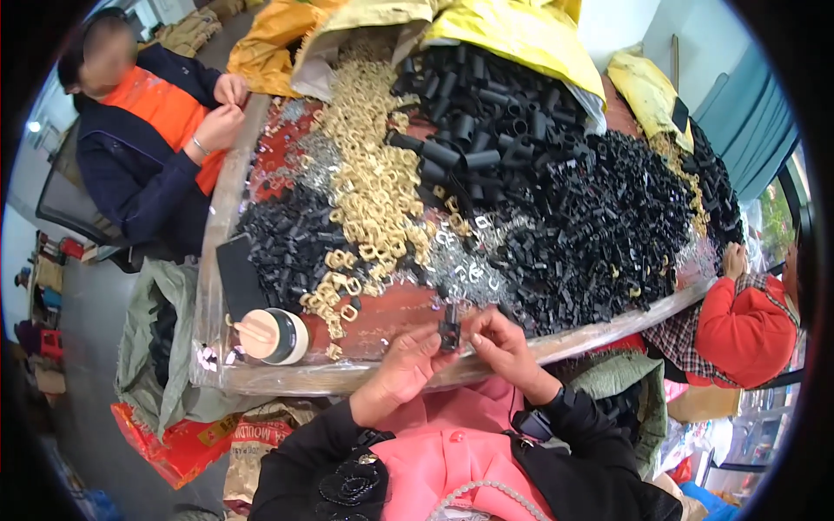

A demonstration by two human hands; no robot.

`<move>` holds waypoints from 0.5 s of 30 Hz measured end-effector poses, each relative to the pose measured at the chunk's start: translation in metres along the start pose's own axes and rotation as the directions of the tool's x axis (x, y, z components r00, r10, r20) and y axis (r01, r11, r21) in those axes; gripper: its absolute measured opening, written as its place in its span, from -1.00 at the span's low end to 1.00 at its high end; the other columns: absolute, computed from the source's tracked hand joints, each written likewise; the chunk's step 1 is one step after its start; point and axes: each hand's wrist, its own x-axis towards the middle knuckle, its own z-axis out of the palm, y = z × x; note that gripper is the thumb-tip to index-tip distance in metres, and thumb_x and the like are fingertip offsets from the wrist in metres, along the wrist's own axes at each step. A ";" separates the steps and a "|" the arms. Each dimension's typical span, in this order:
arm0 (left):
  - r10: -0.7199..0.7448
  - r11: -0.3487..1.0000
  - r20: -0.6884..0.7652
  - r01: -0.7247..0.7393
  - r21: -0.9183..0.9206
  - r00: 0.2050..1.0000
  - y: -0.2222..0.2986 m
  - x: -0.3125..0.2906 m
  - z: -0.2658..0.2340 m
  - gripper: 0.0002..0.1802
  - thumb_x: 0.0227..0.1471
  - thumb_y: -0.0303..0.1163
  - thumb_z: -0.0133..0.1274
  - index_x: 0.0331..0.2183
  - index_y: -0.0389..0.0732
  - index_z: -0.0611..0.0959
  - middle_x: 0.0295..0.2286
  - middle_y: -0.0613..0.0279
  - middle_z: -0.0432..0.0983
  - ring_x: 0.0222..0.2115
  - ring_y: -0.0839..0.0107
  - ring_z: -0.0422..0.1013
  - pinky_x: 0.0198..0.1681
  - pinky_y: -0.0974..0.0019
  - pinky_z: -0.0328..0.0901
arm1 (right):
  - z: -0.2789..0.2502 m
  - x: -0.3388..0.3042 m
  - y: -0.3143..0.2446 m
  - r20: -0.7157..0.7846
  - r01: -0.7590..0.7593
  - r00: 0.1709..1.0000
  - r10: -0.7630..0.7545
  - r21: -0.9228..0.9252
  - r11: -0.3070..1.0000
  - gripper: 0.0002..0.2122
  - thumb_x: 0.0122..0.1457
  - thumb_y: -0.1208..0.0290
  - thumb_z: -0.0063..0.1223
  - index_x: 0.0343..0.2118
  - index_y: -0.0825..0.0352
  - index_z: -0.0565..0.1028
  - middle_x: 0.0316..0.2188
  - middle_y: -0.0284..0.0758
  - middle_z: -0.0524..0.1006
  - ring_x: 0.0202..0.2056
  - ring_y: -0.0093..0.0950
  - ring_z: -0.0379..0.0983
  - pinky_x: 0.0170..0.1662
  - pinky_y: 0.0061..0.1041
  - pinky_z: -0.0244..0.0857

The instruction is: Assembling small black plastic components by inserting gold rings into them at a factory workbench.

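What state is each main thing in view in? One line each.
Left hand: gripping small black part
Small black part: held at fingertips
Right hand: fingers drawn together, contact unclear
Jar: upright; sealed or not unclear
Tan rings: loose, heaped
Black tubes: loose, piled
Metal clips: loose, scattered
Large yellow sack: mouth open
Green sack at left: open, dark pieces inside

A red table [391, 317] bears heaped black parts [599, 226], cream rings [373, 178], metal clips [465, 265], a jar [291, 337]

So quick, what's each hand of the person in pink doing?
Left hand: closed, fingertips holding a black part.
Right hand: fingers curled near it; can't tell if holding anything.
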 end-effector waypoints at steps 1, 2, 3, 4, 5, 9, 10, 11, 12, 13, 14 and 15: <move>-0.025 1.000 0.001 0.025 -0.012 1.000 -0.002 -0.002 -0.003 -0.68 -0.06 -0.37 -0.05 -0.24 -0.34 0.42 -0.32 0.13 0.42 -0.29 0.35 0.37 -0.20 0.37 0.30 | -0.001 0.000 -0.001 0.037 0.034 0.999 -0.029 -0.157 0.987 -0.95 0.02 0.55 -0.11 -0.52 0.37 0.31 -0.56 -0.44 0.28 -0.50 -0.69 0.17 -0.44 -0.71 0.07; -0.049 0.999 0.001 0.049 -0.023 0.999 -0.004 -0.004 -0.005 -0.68 -0.06 -0.36 -0.05 -0.24 -0.34 0.42 -0.32 0.13 0.42 -0.29 0.35 0.37 -0.20 0.38 0.30 | -0.001 -0.001 -0.001 0.076 0.077 0.996 -0.056 -0.308 0.948 -0.96 0.01 0.56 -0.12 -0.52 0.36 0.31 -0.51 -0.39 0.33 -0.45 -0.63 0.22 -0.35 -0.68 0.12; -0.020 1.000 0.010 0.020 -0.005 1.000 -0.004 -0.005 -0.007 -0.68 -0.06 -0.36 -0.05 -0.24 -0.34 0.42 -0.32 0.13 0.42 -0.29 0.35 0.37 -0.20 0.38 0.30 | -0.002 -0.001 0.001 0.099 0.110 0.992 -0.083 -0.305 0.946 -0.96 0.01 0.56 -0.12 -0.52 0.36 0.31 -0.51 -0.39 0.33 -0.45 -0.63 0.22 -0.35 -0.68 0.12; -0.061 0.998 0.012 0.061 -0.026 0.998 -0.006 -0.005 -0.008 -0.70 -0.05 -0.39 -0.07 -0.23 -0.33 0.42 -0.31 0.17 0.42 -0.30 0.37 0.37 -0.22 0.41 0.30 | -0.003 -0.004 0.003 0.099 0.147 0.988 -0.117 -0.393 0.908 -0.98 -0.01 0.58 -0.11 -0.51 0.37 0.32 -0.55 -0.39 0.33 -0.51 -0.65 0.20 -0.45 -0.70 0.09; -0.102 0.994 0.013 0.103 -0.048 0.995 -0.005 -0.004 -0.009 -0.72 -0.04 -0.42 -0.09 -0.22 -0.31 0.43 -0.31 0.20 0.42 -0.31 0.40 0.38 -0.24 0.43 0.30 | -0.003 -0.003 0.005 0.099 0.181 0.983 -0.152 -0.476 0.860 -0.99 -0.03 0.60 -0.11 -0.51 0.38 0.34 -0.58 -0.40 0.33 -0.57 -0.67 0.19 -0.54 -0.71 0.06; -0.135 0.991 -0.056 0.135 -0.008 0.989 -0.006 -0.006 -0.011 -0.72 -0.04 -0.44 -0.08 -0.22 -0.30 0.44 -0.32 0.24 0.42 -0.33 0.43 0.38 -0.27 0.47 0.31 | 0.001 -0.004 -0.007 0.126 0.275 0.961 -0.246 -0.530 0.802 -0.97 -0.06 0.61 -0.08 -0.53 0.38 0.34 -0.58 -0.33 0.36 -0.59 -0.57 0.24 -0.56 -0.66 0.09; -0.121 0.993 -0.057 0.121 -0.004 0.991 -0.005 -0.006 -0.010 -0.72 -0.04 -0.44 -0.08 -0.22 -0.30 0.44 -0.32 0.24 0.42 -0.33 0.43 0.38 -0.27 0.47 0.31 | 0.003 -0.003 -0.011 0.138 0.287 0.958 -0.253 -0.526 0.801 -0.97 -0.06 0.61 -0.08 -0.53 0.38 0.34 -0.58 -0.33 0.36 -0.59 -0.57 0.24 -0.56 -0.66 0.09; -0.129 0.991 -0.077 0.130 0.018 0.989 -0.006 -0.005 -0.008 -0.72 -0.04 -0.44 -0.08 -0.22 -0.29 0.44 -0.32 0.25 0.42 -0.34 0.45 0.38 -0.29 0.48 0.31 | 0.003 -0.004 -0.015 0.136 0.287 0.957 -0.255 -0.542 0.790 -0.96 -0.07 0.62 -0.08 -0.54 0.38 0.33 -0.59 -0.33 0.35 -0.58 -0.55 0.24 -0.54 -0.63 0.11; -0.137 0.989 -0.097 0.142 0.039 0.986 -0.006 -0.004 -0.006 -0.73 -0.05 -0.44 -0.07 -0.22 -0.29 0.44 -0.32 0.26 0.42 -0.35 0.47 0.38 -0.30 0.49 0.32 | 0.004 -0.005 -0.019 0.132 0.286 0.957 -0.257 -0.559 0.779 -0.95 -0.07 0.62 -0.07 -0.55 0.37 0.32 -0.60 -0.32 0.33 -0.58 -0.53 0.25 -0.52 -0.61 0.12; -0.147 0.986 -0.118 0.155 0.060 0.982 -0.006 -0.004 -0.004 -0.73 -0.05 -0.45 -0.07 -0.23 -0.28 0.45 -0.33 0.28 0.42 -0.35 0.49 0.38 -0.31 0.50 0.32 | 0.004 -0.004 -0.021 0.127 0.282 0.958 -0.257 -0.575 0.768 -0.94 -0.08 0.62 -0.06 -0.56 0.37 0.32 -0.61 -0.32 0.32 -0.57 -0.51 0.26 -0.51 -0.58 0.13; -0.144 0.986 -0.118 0.152 0.062 0.983 -0.005 -0.005 -0.002 -0.73 -0.05 -0.45 -0.07 -0.23 -0.28 0.45 -0.33 0.28 0.42 -0.35 0.49 0.38 -0.31 0.50 0.32 | 0.005 -0.004 -0.021 0.129 0.286 0.957 -0.260 -0.574 0.768 -0.94 -0.08 0.62 -0.06 -0.56 0.37 0.32 -0.61 -0.32 0.32 -0.57 -0.51 0.26 -0.51 -0.58 0.13; -0.143 0.985 -0.112 0.152 0.077 0.983 -0.005 -0.005 -0.001 -0.73 -0.05 -0.45 -0.06 -0.23 -0.27 0.45 -0.33 0.28 0.42 -0.36 0.51 0.37 -0.31 0.51 0.31 | 0.007 -0.003 -0.022 0.155 0.329 0.942 -0.298 -0.601 0.728 -0.94 -0.09 0.63 -0.06 -0.55 0.37 0.32 -0.62 -0.31 0.32 -0.58 -0.47 0.26 -0.52 -0.56 0.13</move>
